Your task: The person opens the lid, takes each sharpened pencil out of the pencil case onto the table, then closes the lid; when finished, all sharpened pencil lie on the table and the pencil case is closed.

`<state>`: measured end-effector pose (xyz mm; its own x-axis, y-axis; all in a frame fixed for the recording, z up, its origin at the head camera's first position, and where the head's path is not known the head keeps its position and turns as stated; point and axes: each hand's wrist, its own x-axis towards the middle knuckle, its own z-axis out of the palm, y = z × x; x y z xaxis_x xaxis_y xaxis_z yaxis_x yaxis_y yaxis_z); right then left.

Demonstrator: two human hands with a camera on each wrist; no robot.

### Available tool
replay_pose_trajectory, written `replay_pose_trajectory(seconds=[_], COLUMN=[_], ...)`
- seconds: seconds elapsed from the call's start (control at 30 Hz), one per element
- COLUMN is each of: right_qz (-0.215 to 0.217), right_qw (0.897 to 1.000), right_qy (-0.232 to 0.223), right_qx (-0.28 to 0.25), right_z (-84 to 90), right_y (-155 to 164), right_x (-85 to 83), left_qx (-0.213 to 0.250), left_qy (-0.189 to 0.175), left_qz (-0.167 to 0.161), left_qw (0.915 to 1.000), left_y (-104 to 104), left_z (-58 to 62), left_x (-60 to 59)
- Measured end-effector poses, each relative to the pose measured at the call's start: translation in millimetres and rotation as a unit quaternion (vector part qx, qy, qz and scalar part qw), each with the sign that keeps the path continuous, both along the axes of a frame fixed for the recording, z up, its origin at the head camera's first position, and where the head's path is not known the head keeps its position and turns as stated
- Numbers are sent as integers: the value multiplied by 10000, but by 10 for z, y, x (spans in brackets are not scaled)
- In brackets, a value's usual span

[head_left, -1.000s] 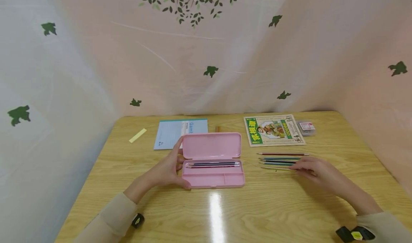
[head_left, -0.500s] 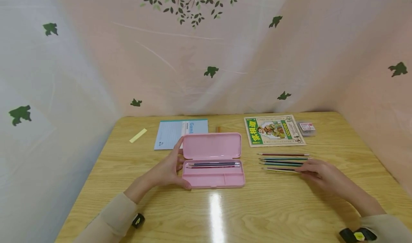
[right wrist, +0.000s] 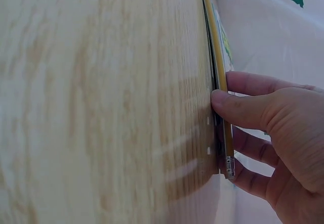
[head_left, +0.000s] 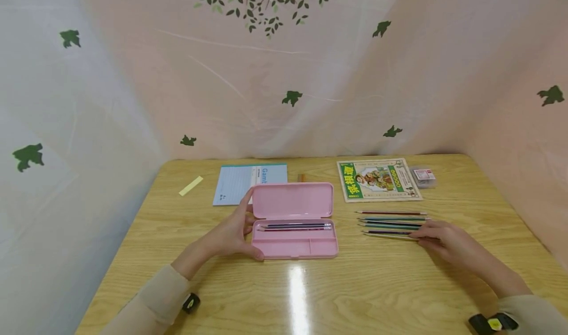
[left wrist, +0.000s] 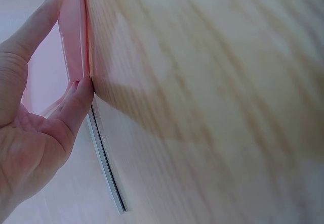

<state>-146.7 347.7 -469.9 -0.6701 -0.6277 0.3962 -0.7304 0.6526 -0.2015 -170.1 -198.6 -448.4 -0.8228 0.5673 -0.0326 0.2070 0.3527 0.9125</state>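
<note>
Two pencils (head_left: 295, 226) lie side by side in the long compartment of the open pink pencil case (head_left: 293, 246), which sits in the middle of the wooden table (head_left: 310, 295). At 12 o'clock from the case, partly under its lid, lies a blue notebook (head_left: 237, 182); at 10 o'clock is one yellow strip of paper (head_left: 190, 186). At 1 o'clock lie one green picture booklet (head_left: 377, 180) and one small clear box (head_left: 423, 175). At 3 o'clock from the case is a row of loose pencils (head_left: 390, 222), about five, lying parallel; nothing stands between them and the case.

The left hand (head_left: 230, 236) holds the left end of the case, thumb at the front corner and fingers straight along the lid's edge. The right hand (head_left: 443, 239) pinches the nearest loose pencil (right wrist: 223, 97) at its eraser end, the thumb pressing on it and the other fingers curled under.

Compared with one second ago, the right hand has moved a little toward 3 o'clock, and the nearest pencil has slid with it. The left hand and the case have not changed.
</note>
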Motion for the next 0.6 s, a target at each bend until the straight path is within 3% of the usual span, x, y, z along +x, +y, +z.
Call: replay_pose_trajectory(seconds=[0.3, 0.6], right_qz=[-83, -141], right_qw=[9999, 9997], right_qy=[-101, 77], right_qx=[26, 173], right_z=[-12, -10], right_y=[8, 29], right_x=[10, 10], left_qx=[-30, -5], left_qy=[-27, -19], left_qz=[7, 7], left_qw=[10000, 10000], left_y=[-3, 2], left_z=[-14, 13], left_x=[6, 6])
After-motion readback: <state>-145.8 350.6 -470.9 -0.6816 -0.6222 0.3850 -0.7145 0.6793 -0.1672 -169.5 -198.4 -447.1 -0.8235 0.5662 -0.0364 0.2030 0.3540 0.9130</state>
